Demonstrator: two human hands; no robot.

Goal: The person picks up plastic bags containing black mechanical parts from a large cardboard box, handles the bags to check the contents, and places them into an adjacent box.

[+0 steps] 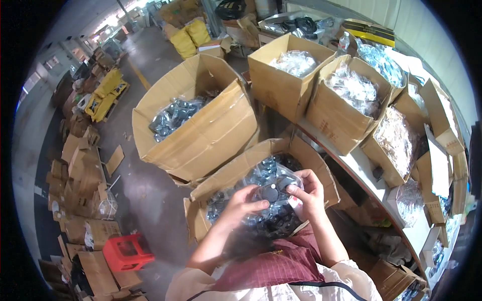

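Observation:
Both my hands grip a clear plastic bag with black parts inside (271, 193), among them a round dark disc facing up. My left hand (241, 204) closes on the bag's left side, thumb laid across the front. On the right side, my right hand (309, 194) pinches the bag between thumb and fingers. Directly beneath is an open cardboard box (197, 220) filled with similar bags of black parts (217, 206). My forearms reach over its near edge. The fingers behind the bag are partly hidden.
Ahead to the left stands a larger open carton (211, 128) with bagged dark parts. Several cartons of clear bags, including one (281, 83), line the table (369, 170) at right. A red plastic stool (128, 252) is at lower left, near piled cardboard. Yellow sacks (105, 93) lie farther off.

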